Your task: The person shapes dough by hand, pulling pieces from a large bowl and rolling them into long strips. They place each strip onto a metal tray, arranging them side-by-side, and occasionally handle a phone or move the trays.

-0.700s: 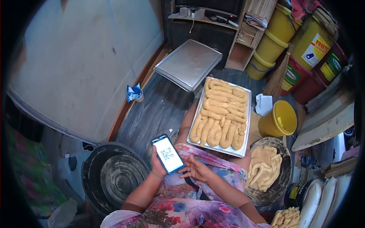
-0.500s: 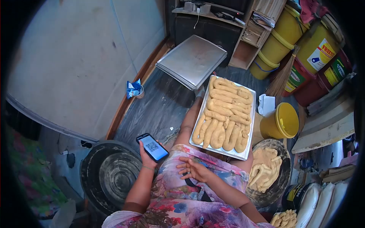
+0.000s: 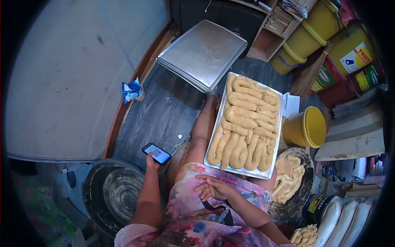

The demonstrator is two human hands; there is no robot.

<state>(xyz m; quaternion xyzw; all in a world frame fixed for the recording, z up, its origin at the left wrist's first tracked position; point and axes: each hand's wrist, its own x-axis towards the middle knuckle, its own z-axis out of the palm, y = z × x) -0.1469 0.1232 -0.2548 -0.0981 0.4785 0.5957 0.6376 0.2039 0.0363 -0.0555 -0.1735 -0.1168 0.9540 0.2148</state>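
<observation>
My left hand grips a smartphone out past my left thigh, its lit screen facing up with a QR-like pattern on it. Over the floral cloth on my lap, my right hand is empty, its fingers loosely curled and apart. A dark strap lies just below it. Beyond that hand, a metal tray rests across my right leg. Long rolls of dough fill it, laid side by side.
Left of me stands a black tub. On my right are a basin of dough and a yellow bucket. Stacked metal trays lie ahead, and a blue packet sits by the wall. Several stacked buckets stand far right.
My left hand has carried the phone outward, away from my body, and the screen looks more tilted. My right hand stays over my lap, fingers slightly more curled. The whole view has shifted.
</observation>
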